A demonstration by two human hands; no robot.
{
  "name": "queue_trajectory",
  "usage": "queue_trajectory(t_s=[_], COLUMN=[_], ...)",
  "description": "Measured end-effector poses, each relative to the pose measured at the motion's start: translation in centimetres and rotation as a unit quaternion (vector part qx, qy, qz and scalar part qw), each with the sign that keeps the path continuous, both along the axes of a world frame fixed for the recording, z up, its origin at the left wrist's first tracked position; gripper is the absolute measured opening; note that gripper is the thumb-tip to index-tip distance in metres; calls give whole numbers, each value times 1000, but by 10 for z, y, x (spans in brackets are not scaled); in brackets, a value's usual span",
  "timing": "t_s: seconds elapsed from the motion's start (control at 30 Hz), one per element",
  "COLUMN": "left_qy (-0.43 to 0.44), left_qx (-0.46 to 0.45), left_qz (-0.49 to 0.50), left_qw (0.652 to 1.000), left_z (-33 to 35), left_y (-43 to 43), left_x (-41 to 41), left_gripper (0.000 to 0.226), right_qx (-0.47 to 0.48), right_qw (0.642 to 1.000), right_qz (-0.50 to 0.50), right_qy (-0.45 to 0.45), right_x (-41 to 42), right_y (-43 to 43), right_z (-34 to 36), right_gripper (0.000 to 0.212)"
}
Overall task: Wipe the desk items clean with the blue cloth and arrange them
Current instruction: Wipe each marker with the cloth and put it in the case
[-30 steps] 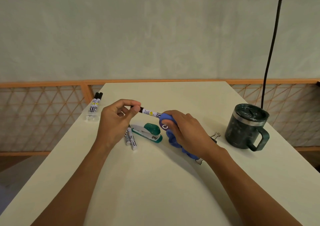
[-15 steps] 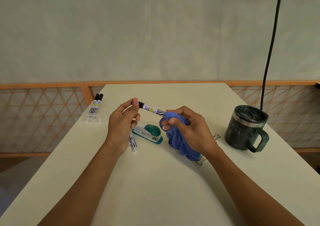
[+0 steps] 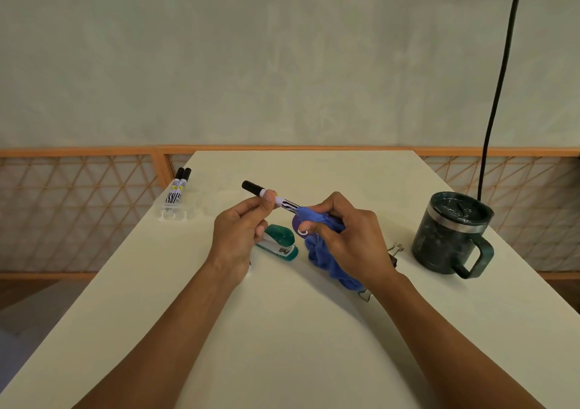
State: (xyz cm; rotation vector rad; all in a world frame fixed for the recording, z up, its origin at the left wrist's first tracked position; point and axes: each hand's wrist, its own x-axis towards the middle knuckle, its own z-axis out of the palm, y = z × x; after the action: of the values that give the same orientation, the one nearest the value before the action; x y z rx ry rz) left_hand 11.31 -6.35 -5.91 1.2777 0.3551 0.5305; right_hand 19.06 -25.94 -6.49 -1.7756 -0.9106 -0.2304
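Marker point(image 3: 286, 204) in the air above the middle of the table point(image 3: 282, 330): you hold it with both hands, its black cap pointing to 10 o'clock and its other end buried in the cloth point(image 3: 317, 253). Your left hand point(image 3: 238, 236) pinches the barrel just behind the cap, between thumb and curled fingers. Your right hand point(image 3: 354, 239) is clenched round the blue cloth, which wraps the marker's lower end. The rest of the cloth hangs in a bunch from your palm down to the table at about 5 o'clock from the marker.

Directly below the marker, between your two hands, a teal stapler point(image 3: 281, 245) lies on the table, partly hidden by your left fingers. At your 10 o'clock, near the table's left edge, two more markers point(image 3: 177, 189) lie side by side, caps away from you, their near ends in a clear holder point(image 3: 174, 217). At your 2 o'clock stands a dark green mug point(image 3: 448, 236) with its lid on and its handle turned toward 5 o'clock. One binder clip point(image 3: 397, 248) lies between your right hand and the mug; another clip point(image 3: 365, 295) peeks out under your right wrist. A black cable point(image 3: 499, 79) hangs down behind the mug.
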Motion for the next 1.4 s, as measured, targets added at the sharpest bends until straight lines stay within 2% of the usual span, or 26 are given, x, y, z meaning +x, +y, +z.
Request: queue_trajectory(t_s=[0.27,0.4,0.53,0.77,0.9,1.13,1.4], left_qy=[-75,-53,-34,-25,-31,71,129], left_qx=[-21,88,172,207,227,278,267], left_qz=[67,102,118,151,200,282,284], left_qw=[995,989,977,966,953,915,912], left_z=[3,2,-3,5,22,26,5], left_y=[19,42,40,49,83,172,208], left_x=[4,0,-2,-2,5,16,27], left_gripper=[30,29,31,27,23,28,32], right_qx=[13,-15,-10,-15,-18,-3,20], right_qw=[1000,998,998,998,998,998,998], right_qz=[-25,-57,-48,-56,-63,-60,-38], right_qy=[-1,14,31,29,28,30,37], right_x=[5,13,10,10,13,11,1], right_y=[-3,-3,4,5,0,2,4], right_z=[-3,-9,-10,-11,-13,-11,-4], right_gripper=[26,19,13,16,19,18,18])
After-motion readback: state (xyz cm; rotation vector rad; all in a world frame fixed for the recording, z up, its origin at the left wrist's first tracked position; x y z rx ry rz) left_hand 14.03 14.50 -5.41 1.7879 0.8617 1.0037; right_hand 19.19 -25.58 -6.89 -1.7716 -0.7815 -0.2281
